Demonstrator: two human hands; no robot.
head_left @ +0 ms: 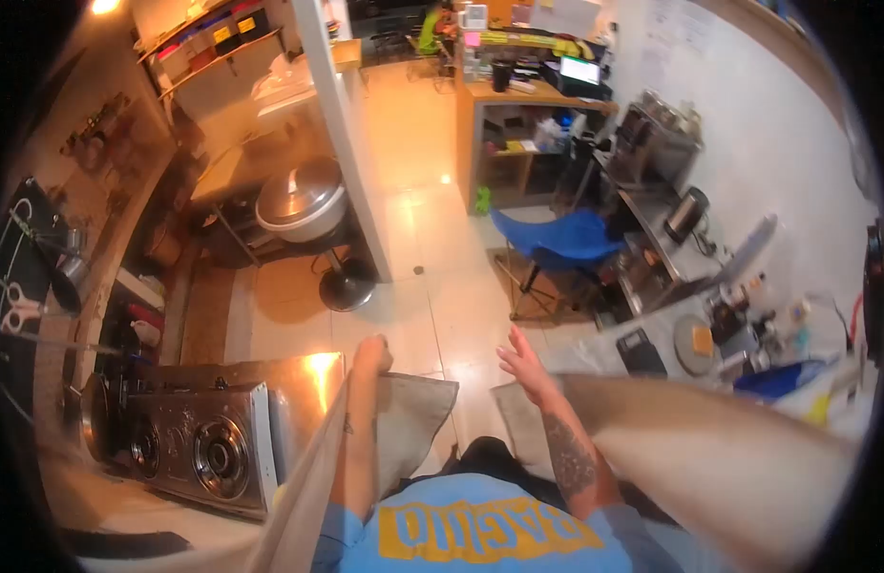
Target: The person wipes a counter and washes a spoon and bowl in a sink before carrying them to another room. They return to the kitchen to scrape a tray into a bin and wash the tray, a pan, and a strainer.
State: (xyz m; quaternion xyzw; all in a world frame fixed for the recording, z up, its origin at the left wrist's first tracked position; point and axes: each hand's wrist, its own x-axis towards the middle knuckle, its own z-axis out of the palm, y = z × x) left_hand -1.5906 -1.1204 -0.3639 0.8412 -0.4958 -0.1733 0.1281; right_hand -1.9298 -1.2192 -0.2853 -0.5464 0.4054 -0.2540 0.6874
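My left hand point(370, 354) is closed in front of me, beside the upper edge of a beige cloth point(415, 413); whether anything is in its fingers is too small to tell. To the right, my right hand point(526, 364) is raised with its fingers apart and holds nothing. Another beige cloth panel point(671, 420) spreads out beside my right forearm. Between my arms shows a blue shirt point(432, 520) with yellow lettering.
A gas stove point(199, 439) stands at the left. Ahead are a lidded pot point(302, 198) on a stand and a blue chair point(561, 239). A counter point(595, 351) runs along the right. A person point(431, 33) is far back.
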